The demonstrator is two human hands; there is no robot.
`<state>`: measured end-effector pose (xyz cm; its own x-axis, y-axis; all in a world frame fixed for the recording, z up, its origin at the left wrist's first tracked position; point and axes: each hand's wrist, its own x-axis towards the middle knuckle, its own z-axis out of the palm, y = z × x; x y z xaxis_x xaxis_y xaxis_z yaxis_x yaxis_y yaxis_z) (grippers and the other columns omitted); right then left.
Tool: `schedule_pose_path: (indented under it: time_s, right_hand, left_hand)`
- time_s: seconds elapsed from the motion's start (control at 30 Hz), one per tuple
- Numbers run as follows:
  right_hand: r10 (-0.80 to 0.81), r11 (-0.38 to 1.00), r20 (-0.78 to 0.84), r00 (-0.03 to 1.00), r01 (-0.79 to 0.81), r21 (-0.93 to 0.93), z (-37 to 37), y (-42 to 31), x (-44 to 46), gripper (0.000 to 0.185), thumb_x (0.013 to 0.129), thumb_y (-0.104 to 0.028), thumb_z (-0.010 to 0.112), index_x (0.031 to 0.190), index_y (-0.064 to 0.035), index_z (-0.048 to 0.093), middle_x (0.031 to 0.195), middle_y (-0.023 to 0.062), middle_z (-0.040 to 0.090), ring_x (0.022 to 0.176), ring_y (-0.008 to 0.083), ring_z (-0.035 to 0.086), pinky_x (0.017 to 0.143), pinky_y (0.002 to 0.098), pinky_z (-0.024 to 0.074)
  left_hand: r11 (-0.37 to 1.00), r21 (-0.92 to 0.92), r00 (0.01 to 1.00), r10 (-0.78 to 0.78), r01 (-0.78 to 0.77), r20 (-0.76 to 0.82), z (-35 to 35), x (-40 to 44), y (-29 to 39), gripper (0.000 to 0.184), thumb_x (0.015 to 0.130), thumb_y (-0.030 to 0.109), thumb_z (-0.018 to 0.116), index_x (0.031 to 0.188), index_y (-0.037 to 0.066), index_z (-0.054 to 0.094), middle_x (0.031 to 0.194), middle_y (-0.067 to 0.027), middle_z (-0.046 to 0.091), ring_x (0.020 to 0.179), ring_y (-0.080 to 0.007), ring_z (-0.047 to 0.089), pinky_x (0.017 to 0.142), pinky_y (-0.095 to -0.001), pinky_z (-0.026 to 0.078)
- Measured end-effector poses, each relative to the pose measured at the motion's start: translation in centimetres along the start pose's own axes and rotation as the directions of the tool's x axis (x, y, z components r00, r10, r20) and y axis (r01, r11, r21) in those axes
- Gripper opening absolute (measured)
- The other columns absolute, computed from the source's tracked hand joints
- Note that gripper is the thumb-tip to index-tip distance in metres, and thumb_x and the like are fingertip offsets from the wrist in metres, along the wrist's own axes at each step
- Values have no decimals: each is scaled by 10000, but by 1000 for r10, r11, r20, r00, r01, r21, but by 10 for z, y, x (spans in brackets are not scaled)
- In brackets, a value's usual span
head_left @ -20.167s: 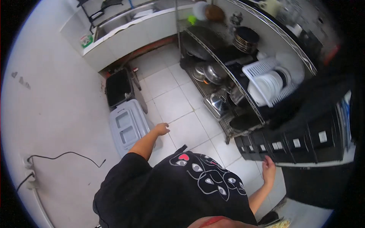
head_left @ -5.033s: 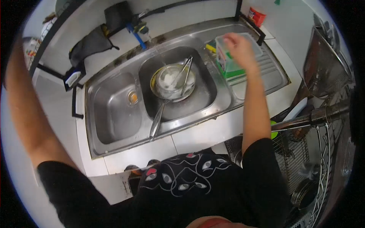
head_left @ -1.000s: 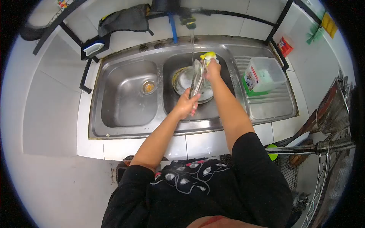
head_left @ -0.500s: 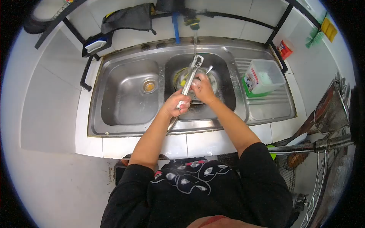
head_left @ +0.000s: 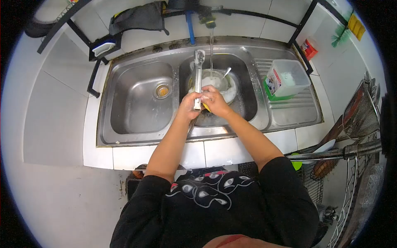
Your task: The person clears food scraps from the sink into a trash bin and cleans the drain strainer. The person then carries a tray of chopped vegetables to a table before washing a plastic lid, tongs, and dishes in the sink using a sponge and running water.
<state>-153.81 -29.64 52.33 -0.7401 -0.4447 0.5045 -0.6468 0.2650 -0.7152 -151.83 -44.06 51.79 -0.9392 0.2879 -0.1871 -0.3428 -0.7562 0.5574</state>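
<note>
Metal tongs (head_left: 198,76) stand nearly upright over the right sink basin (head_left: 244,105), with soap on their upper end. My left hand (head_left: 190,104) is closed round their lower part. Close against it, my right hand (head_left: 214,101) is closed on a yellow sponge (head_left: 206,107), mostly hidden beneath the fingers. Behind my hands, a bowl with suds (head_left: 229,91) sits in the basin, and a spoon handle (head_left: 227,72) sticks up from it. Water runs from the tap (head_left: 209,21) into the bowl.
The left basin (head_left: 136,103) has an orange-brown drain. A clear container (head_left: 289,78) with a green base stands on the ribbed drainboard (head_left: 295,109). Black rails and a grey cloth (head_left: 138,18) are at the back. A wire rack (head_left: 349,155) with strainers is at the right.
The tongs have swung from leaning right to nearly upright and moved slightly left. My right hand has slid down to their lower end beside my left. The sponge now shows below my right fingers.
</note>
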Motion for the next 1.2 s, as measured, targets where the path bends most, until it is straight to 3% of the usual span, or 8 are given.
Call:
schedule_pose_path:
  time_s: [0.23,0.43,0.63,0.73,0.83,1.0,1.1,1.2]
  right_hand:
    - [178,931,162,971,-219,292,-8,-5,-9,171,797,-145,542,796,14,606,977,146,536,925,287,526,819,336,404]
    - [351,936,-109,930,-349,40,-17,-3,3,200,829,-151,483,815,2,611,867,187,556,887,317,530,773,380,413]
    - [266,921,-27,964,-262,-287,-13,-28,-1,209,827,-154,482,822,6,617,883,244,548,785,392,533,714,402,424]
    - [307,940,-122,944,-321,-112,-12,-14,-1,209,856,-155,457,911,-18,604,887,223,565,726,366,561,653,416,447]
    - [869,282,53,491,-582,763,-16,-10,15,229,885,-193,427,998,-62,578,897,157,580,714,293,583,590,426,476]
    - [752,212,315,579,-665,716,-44,-12,26,285,842,-287,551,997,-48,558,886,82,586,745,197,577,621,361,490]
    - [628,395,286,724,-614,683,-40,-14,23,303,800,-240,618,1009,-30,554,887,76,596,756,181,579,657,311,476]
    - [738,408,139,660,-601,687,-46,-6,34,285,752,-165,662,964,8,580,867,94,612,753,170,589,656,288,472]
  left_hand:
    - [986,-131,995,101,-99,8,21,-1,-6,291,685,47,535,970,3,495,955,-126,560,878,-241,562,793,-369,470]
    - [993,104,993,-71,61,95,20,0,4,262,718,60,504,977,29,518,989,-115,549,942,-243,541,850,-414,439]
    - [968,218,982,-88,123,-166,31,2,4,257,830,207,538,969,-7,508,947,-120,568,817,-256,585,706,-425,499]
    - [939,331,989,-50,93,-136,24,13,0,301,839,205,544,1031,-13,467,953,-127,566,766,-244,594,644,-386,515]
    - [833,549,996,-11,61,-94,28,10,-7,328,855,177,521,1117,1,428,948,-123,579,743,-220,604,636,-353,526]
    - [793,586,986,-110,164,-126,51,-10,-1,364,875,232,499,1136,2,388,851,-113,579,571,-183,574,479,-303,483]
    - [687,695,976,-186,213,-115,40,-5,7,359,889,274,472,1115,14,366,700,-58,496,476,-123,463,384,-259,386]
    - [503,850,986,-125,157,-108,48,-15,11,409,883,326,474,1140,26,366,611,-31,455,411,-111,416,340,-256,325]
